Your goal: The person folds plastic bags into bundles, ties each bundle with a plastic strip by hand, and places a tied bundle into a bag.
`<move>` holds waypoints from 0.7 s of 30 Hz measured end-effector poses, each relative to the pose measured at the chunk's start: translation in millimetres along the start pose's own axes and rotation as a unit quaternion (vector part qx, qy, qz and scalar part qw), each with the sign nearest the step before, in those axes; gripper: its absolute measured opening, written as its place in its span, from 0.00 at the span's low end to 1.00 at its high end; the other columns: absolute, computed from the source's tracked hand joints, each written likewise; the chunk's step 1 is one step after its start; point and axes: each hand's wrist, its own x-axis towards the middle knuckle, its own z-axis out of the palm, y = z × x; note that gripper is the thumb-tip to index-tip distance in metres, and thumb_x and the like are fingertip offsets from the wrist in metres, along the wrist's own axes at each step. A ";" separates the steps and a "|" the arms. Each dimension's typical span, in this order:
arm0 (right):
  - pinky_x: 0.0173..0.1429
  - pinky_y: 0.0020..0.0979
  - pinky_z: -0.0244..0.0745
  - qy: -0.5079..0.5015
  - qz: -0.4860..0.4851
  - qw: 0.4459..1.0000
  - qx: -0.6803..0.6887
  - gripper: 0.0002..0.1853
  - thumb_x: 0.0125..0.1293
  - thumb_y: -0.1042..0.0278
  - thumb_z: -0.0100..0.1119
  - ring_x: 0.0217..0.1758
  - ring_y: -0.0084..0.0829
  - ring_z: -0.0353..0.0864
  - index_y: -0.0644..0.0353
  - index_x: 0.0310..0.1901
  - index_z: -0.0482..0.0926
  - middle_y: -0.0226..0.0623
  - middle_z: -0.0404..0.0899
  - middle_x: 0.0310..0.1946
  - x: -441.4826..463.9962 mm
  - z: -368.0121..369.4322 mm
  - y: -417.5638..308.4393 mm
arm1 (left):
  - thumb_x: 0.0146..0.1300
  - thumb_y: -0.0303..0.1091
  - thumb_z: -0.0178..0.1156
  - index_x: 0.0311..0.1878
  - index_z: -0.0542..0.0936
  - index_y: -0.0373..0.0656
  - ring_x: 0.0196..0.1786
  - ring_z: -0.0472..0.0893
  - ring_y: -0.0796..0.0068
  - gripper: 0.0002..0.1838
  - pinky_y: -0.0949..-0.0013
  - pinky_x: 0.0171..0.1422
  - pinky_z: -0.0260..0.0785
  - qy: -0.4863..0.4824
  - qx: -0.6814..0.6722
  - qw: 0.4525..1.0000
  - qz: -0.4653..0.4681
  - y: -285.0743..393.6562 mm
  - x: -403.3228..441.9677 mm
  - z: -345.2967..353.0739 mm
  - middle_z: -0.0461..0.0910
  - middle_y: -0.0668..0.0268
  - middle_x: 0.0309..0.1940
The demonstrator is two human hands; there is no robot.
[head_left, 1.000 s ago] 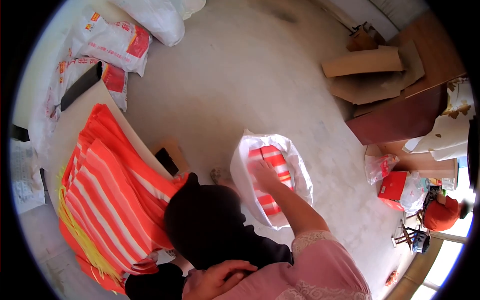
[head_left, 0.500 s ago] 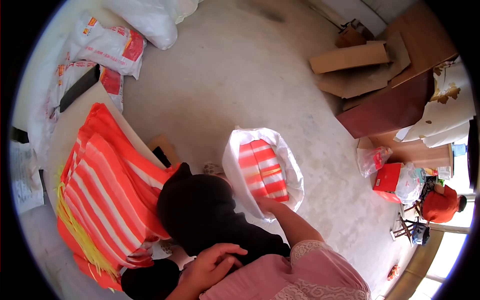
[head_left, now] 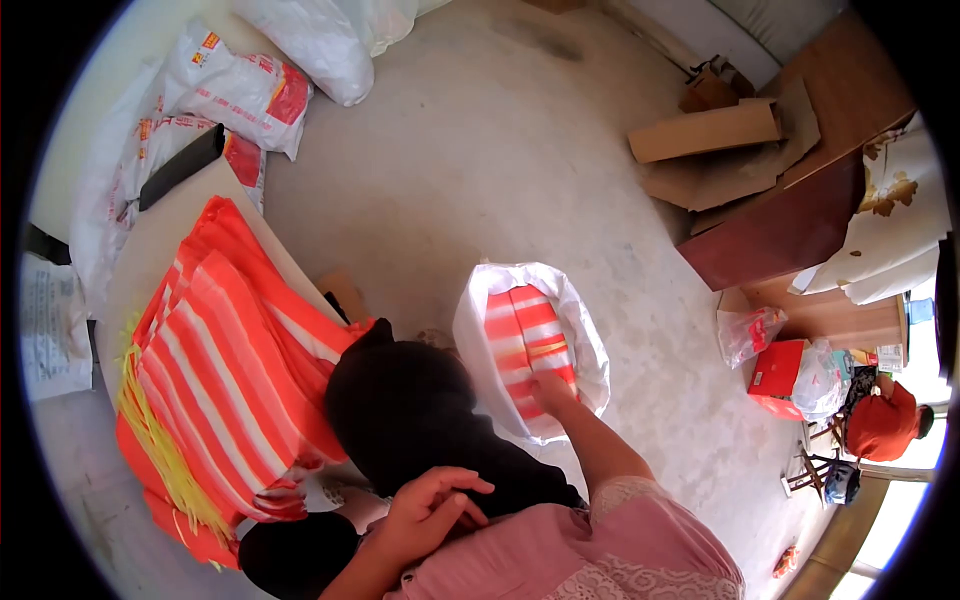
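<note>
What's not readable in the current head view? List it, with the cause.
- Right hand: fingertips hidden behind the hand itself; grip or mere touch unclear.
- White bag: lower contents hidden under the striped bundles.
- Left hand: palm faces away; forearm cut off by bottom edge.
- Printed sacks: small lettering too blurred.
- Far person: too small, hand action unclear.
</note>
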 end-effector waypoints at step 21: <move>0.76 0.48 0.72 0.050 -0.049 0.985 -0.160 0.35 0.66 0.76 0.60 0.82 0.50 0.64 0.46 0.76 0.71 0.43 0.56 0.81 31.8 -54.7 -22.5 | 0.77 0.17 0.50 0.67 0.75 0.37 0.48 0.89 0.66 0.19 0.67 0.55 0.82 -0.019 -0.018 1.000 0.000 -0.2 3.4 -3.2 0.84 0.53 0.58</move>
